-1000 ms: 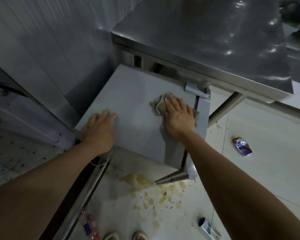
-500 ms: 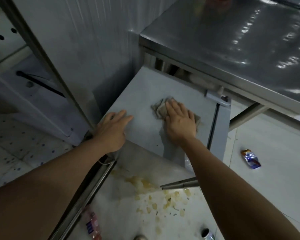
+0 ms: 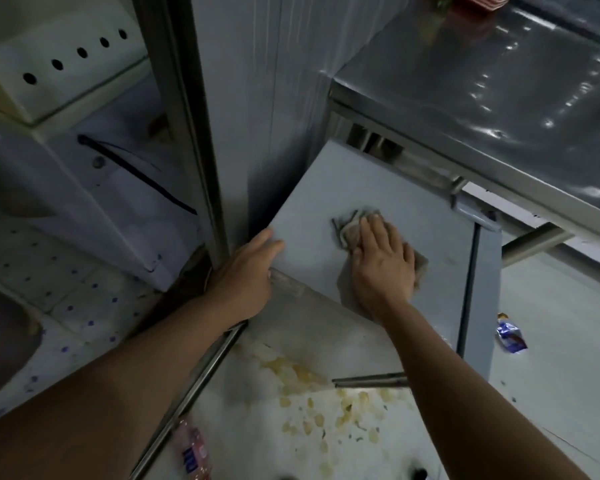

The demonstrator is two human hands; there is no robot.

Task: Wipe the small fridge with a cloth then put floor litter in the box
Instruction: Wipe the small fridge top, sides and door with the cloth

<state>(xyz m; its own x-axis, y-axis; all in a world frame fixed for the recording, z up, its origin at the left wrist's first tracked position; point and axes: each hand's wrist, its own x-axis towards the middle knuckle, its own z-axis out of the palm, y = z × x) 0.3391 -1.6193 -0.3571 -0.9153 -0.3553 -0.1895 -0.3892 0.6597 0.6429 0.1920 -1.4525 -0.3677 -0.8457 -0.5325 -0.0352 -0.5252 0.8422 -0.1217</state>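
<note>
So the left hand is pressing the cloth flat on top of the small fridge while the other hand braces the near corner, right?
Not quite: the head view shows the right hand pressing the cloth flat on top of the small fridge. The left hand is the one bracing the near corner.

1 fridge [image 3: 378, 188], 1 cloth [image 3: 350, 230], 2 wrappers [image 3: 510, 336]

Head camera looks steeply down (close) at the fridge top [image 3: 378, 188]

Cloth [image 3: 352, 230] lay on fridge [image 3: 430, 258] top, under right hand [image 3: 383, 261]; left hand [image 3: 246, 271] at fridge's left edge. Wrapper [image 3: 510, 336] on floor [image 3: 551, 358], right of fridge.
</note>
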